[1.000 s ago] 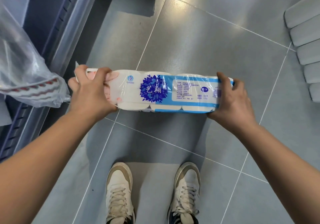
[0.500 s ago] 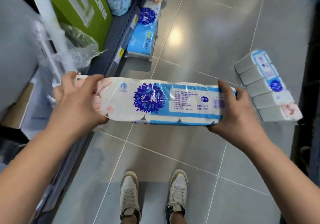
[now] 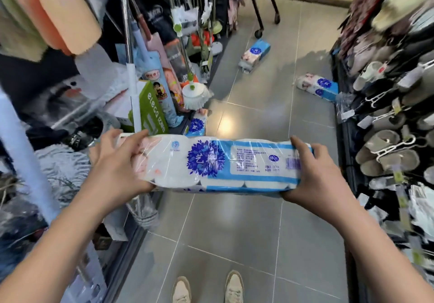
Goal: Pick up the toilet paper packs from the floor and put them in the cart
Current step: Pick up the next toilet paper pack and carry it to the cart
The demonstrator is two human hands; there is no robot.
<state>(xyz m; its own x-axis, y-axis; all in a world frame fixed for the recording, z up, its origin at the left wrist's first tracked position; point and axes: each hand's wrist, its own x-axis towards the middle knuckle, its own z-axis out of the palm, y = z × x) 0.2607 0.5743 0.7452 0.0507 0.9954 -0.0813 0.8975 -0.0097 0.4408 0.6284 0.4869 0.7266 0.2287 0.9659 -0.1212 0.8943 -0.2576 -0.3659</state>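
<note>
Pack: we are holding a long pack (image 3: 225, 163) level across the aisle, well above the floor (image 3: 234, 227), blue flower print facing up.
Left hand: our left hand (image 3: 119, 161) is clamping the pink end of the pack, thumb lying over the top edge, fingers wrapping under.
Right hand: our right hand (image 3: 314, 173) is gripping the blue end by the barcode, thumb on top, palm closing against the end.
Beyond the left hand: a second pack (image 3: 198, 125) is standing against the shelf base, just past our left fingertips, beside a green box (image 3: 152, 107) and a white mop head (image 3: 196, 93).
Beyond the right hand: a third pack (image 3: 315, 86) is lying on the floor near the slipper rack (image 3: 385, 124); a fourth pack (image 3: 253, 55) is lying farther up the aisle.
Far ahead: a wheeled black frame (image 3: 259, 21) is standing past the fourth pack; we cannot tell whether it is the cart.
Below the hands: our shoes (image 3: 206, 288) are showing on the tiles.
</note>
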